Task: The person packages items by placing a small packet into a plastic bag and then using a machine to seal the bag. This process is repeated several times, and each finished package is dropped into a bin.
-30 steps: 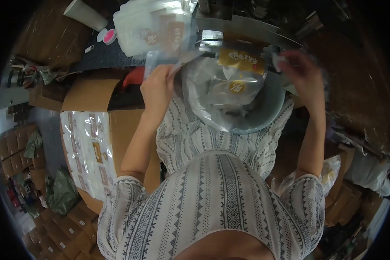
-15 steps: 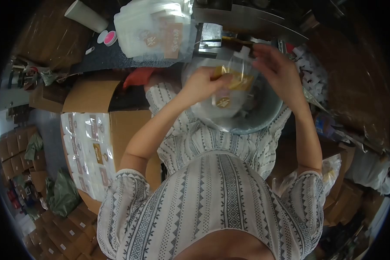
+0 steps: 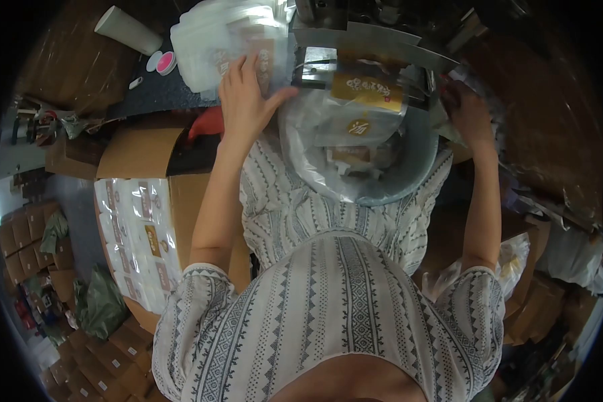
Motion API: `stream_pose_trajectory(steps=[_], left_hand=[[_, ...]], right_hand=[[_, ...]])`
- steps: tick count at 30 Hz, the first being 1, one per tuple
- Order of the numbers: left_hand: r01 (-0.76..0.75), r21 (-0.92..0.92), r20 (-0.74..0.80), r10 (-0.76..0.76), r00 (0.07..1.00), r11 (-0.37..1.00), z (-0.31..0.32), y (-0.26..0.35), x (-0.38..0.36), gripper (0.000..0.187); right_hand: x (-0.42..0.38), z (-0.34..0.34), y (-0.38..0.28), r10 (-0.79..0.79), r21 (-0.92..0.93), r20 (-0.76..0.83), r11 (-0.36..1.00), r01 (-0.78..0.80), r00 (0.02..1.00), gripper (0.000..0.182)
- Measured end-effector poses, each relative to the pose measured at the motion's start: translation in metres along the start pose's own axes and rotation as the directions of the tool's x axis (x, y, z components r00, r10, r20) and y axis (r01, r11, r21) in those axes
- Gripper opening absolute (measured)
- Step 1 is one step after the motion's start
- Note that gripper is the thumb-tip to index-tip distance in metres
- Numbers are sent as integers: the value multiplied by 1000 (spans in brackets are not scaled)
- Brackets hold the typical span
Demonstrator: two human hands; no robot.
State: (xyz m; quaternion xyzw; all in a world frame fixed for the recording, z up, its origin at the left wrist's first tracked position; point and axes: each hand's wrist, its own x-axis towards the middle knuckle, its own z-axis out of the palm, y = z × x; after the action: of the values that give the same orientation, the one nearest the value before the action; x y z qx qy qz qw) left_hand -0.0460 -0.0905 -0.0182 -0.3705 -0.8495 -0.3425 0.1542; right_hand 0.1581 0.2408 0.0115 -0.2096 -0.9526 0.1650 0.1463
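Two hands work at opposite sides of a round grey basin (image 3: 419, 175) that sits against the person's lap. The left hand (image 3: 248, 100) is spread wide, fingers flat on a stack of empty clear pouches (image 3: 208, 40) lying on the dark tabletop (image 3: 154, 94), up and to the left of the basin. The right hand (image 3: 470, 115) reaches to the basin's far right rim, beside the metal machine (image 3: 375, 33); its fingers are curled, and whether they grip anything I cannot tell. Between the two hands, a filled pouch with a gold label (image 3: 370, 90) hangs at the machine's front, above more pouches piled in the basin. Left of the person's arm, an open cardboard box (image 3: 181, 194) holds rows of packed pouches. A white paper cup (image 3: 127, 30) lies tipped near the tabletop's far corner.
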Motion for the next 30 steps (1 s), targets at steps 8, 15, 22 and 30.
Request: stream_pose_trajectory(steps=[8, 15, 22, 30], left_hand=[[56, 251, 34, -67, 997, 966, -33, 5, -41, 18], [5, 8, 2, -5, 1000, 1000, -46, 80, -33, 9], [20, -354, 334, 106, 937, 935, -4, 83, -34, 8], [802, -566, 750, -284, 597, 192, 42, 95, 16, 31]], right_hand=[[-11, -38, -58, 79, 380, 101, 918, -112, 992, 27], [-18, -14, -132, -310, 462, -28, 839, 288, 950, 26], [-10, -5, -114, -302, 598, 181, 789, 139, 936, 26], [-11, -28, -66, -57, 301, 65, 953, 34, 996, 32]])
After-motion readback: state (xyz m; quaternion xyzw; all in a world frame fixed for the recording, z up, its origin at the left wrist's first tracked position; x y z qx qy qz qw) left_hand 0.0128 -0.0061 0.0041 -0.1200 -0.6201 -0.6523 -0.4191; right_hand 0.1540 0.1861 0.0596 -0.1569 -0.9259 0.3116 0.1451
